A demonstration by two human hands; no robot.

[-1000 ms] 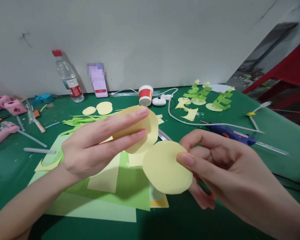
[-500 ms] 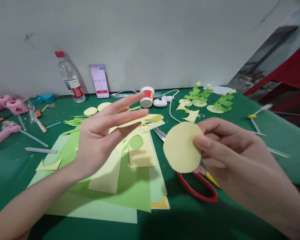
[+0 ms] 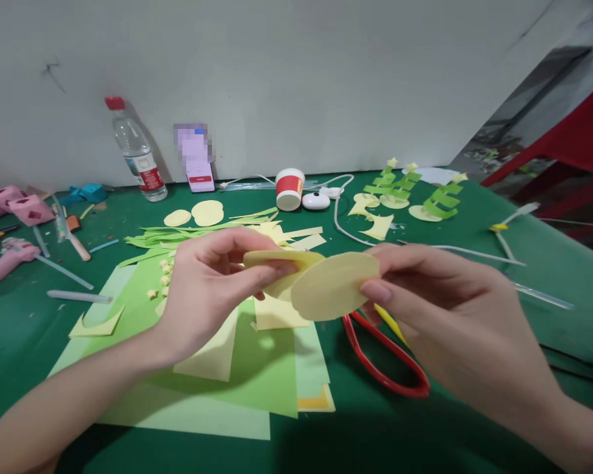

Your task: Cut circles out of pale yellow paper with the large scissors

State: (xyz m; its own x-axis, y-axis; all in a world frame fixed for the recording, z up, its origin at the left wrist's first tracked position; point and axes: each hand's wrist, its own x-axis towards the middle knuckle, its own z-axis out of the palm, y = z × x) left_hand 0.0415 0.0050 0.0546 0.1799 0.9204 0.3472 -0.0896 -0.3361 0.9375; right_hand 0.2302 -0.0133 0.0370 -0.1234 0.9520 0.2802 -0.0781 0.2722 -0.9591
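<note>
My left hand (image 3: 210, 286) pinches a pale yellow paper circle (image 3: 271, 260), held almost flat above the table. My right hand (image 3: 439, 309) pinches a second yellow paper circle (image 3: 333, 286) by its right edge, and that circle overlaps the first one in front of it. Both hands hover over a stack of green and yellow paper sheets (image 3: 257, 368). Red-handled scissors (image 3: 388, 365) lie on the green table (image 3: 29, 329) just below my right hand.
At the back stand a water bottle (image 3: 138, 158), a phone (image 3: 196, 161) and a red-and-white cup (image 3: 289, 189). Green paper strips (image 3: 178, 234), two more yellow circles (image 3: 197, 215), finished green paper trees (image 3: 405, 191), a white cable (image 3: 425, 247) and pink foam pieces (image 3: 10, 210) lie around.
My left hand went from open fingers to a pinch on its circle and lowered. My right hand brought its circle left until the two circles overlap.
</note>
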